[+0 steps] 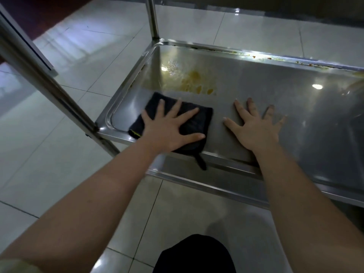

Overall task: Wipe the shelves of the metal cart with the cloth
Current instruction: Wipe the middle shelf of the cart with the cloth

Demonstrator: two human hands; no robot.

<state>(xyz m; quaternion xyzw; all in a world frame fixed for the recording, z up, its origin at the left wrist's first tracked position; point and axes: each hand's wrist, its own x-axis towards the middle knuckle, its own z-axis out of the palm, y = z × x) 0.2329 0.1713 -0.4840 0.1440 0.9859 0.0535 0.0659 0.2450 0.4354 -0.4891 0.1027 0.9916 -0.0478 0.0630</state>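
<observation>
**Fingers spread flat on the cart shelf, cloth under the left hand**

The fingers of the left hand are straight and fanned wide, pressing down on the cloth. The right hand lies just beside it, its fingers also splayed, palm flat on bare metal.

The floor is pale glossy tile that reflects the light, with a dark reddish strip at the far left. On it stands the cart, shiny steel with round posts. Its shelf is a shallow tray with a raised rim and rounded corners. A yellow-brown stain spreads near the far left corner, and small brown crumbs dot the far rim.

The cloth is black and folded to a rough square. It lies in the shelf's near left corner, with a narrow strap hanging over the near rim and a small yellow mark at its left edge.
</observation>
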